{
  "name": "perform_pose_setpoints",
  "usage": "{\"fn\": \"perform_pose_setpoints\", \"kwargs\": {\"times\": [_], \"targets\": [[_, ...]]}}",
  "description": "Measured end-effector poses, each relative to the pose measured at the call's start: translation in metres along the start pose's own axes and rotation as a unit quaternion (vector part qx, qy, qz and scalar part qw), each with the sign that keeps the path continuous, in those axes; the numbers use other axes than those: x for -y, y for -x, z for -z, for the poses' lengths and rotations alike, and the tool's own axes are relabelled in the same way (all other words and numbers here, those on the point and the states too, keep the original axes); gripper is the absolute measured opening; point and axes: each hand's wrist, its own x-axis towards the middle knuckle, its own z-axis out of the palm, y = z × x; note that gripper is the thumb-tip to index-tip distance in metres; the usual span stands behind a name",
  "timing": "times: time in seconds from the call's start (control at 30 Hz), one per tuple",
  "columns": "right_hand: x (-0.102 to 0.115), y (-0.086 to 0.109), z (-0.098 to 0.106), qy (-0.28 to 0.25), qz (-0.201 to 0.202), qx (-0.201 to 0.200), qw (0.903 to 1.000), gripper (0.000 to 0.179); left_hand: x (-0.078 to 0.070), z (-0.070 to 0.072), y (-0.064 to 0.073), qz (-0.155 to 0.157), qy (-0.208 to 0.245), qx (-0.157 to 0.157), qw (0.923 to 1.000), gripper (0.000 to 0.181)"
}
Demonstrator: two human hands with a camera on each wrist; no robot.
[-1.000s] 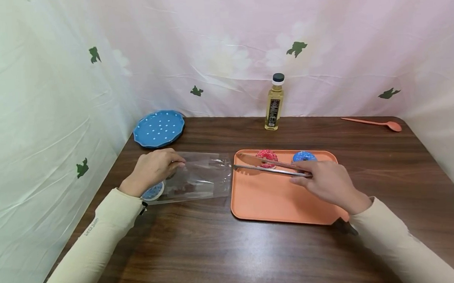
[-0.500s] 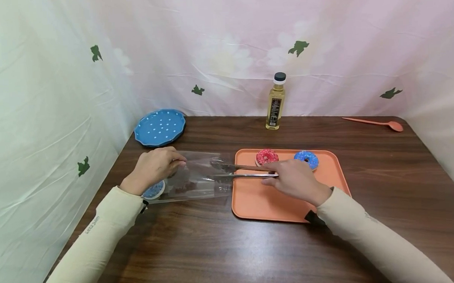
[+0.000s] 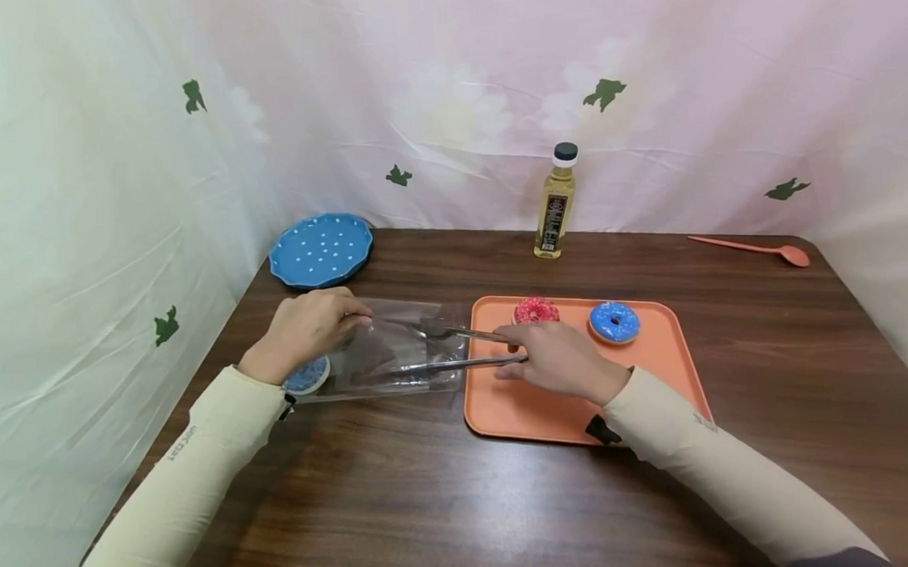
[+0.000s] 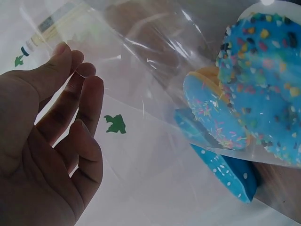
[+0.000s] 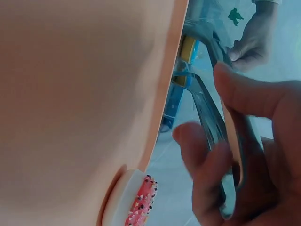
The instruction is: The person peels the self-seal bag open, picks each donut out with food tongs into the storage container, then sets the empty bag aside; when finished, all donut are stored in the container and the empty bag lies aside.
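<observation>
Two bare hands in pale sleeves work at the orange tray (image 3: 526, 410), which lies on a dark wood-grained counter (image 3: 401, 494). Over the tray's left part, the right hand (image 3: 554, 355) has its fingers wrapped round the handle end of metal tongs (image 3: 483, 362). Those tongs reach past the tray's left edge, their two arms spread apart, and their far ends show through the film of a clear plastic bag (image 3: 403, 344). That bag lies just left of the tray, its near end beside the rim. Well left of the tray, the left hand (image 3: 309, 326) pinches the bag's film between thumb and fingers. Inside the bag, below that hand, lies a blue sprinkled doughnut (image 3: 307, 376); the left wrist view shows a second one (image 4: 216, 110) next to it. On the tray, along its far side, sit a pink sprinkled doughnut (image 3: 542, 310) near the right hand and a plain-looking blue ring (image 3: 626, 322) farther right. Behind the tray stands an oil bottle (image 3: 553, 217), upright; a dotted blue plate (image 3: 321, 251) rests behind and left of it, an orange spoon (image 3: 791, 255) behind and right.
</observation>
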Motion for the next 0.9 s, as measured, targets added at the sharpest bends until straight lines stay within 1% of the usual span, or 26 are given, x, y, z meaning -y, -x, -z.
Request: {"fn": "perform_pose_setpoints", "kwargs": {"times": [0.07, 0.17, 0.2, 0.33, 0.4, 0.43, 0.57, 0.63, 0.8, 0.9], "targets": [[0.000, -0.003, 0.001, -0.013, 0.001, 0.014, 0.9998, 0.052, 0.000, 0.000, 0.000, -0.001, -0.001, 0.001, 1.0000, 0.017], [0.002, -0.008, 0.002, -0.030, 0.004, 0.029, 0.9991, 0.046, 0.000, 0.001, 0.000, 0.001, -0.003, 0.002, 1.0000, 0.017], [0.003, -0.010, 0.002, -0.030, 0.007, 0.029, 0.9991, 0.043, 0.000, 0.001, 0.000, 0.002, -0.004, 0.003, 1.0000, 0.017], [0.007, -0.021, -0.004, -0.024, 0.042, 0.007, 0.9988, 0.026, -0.001, 0.003, 0.001, 0.009, -0.006, 0.004, 0.9999, 0.017], [0.009, -0.028, -0.009, -0.019, 0.064, -0.003, 0.9978, 0.025, -0.002, 0.003, 0.001, 0.010, -0.004, 0.005, 0.9999, 0.017], [0.011, -0.032, -0.012, -0.016, 0.070, -0.007, 0.9974, 0.026, -0.002, 0.003, 0.001, 0.009, -0.002, 0.006, 0.9999, 0.017], [0.020, -0.045, -0.020, -0.009, 0.075, -0.004, 0.9971, 0.041, -0.003, 0.002, 0.002, 0.008, 0.000, 0.007, 0.9999, 0.017], [0.025, -0.052, -0.023, -0.002, 0.076, -0.005, 0.9971, 0.044, -0.004, 0.002, 0.002, 0.008, -0.002, 0.006, 1.0000, 0.017], [0.036, -0.070, -0.031, -0.008, 0.090, -0.001, 0.9960, 0.038, -0.004, 0.003, 0.002, 0.004, -0.011, 0.002, 0.9999, 0.016], [0.041, -0.080, -0.034, -0.011, 0.097, 0.004, 0.9952, 0.044, -0.004, 0.004, 0.001, 0.000, -0.015, -0.001, 0.9999, 0.016]]}}
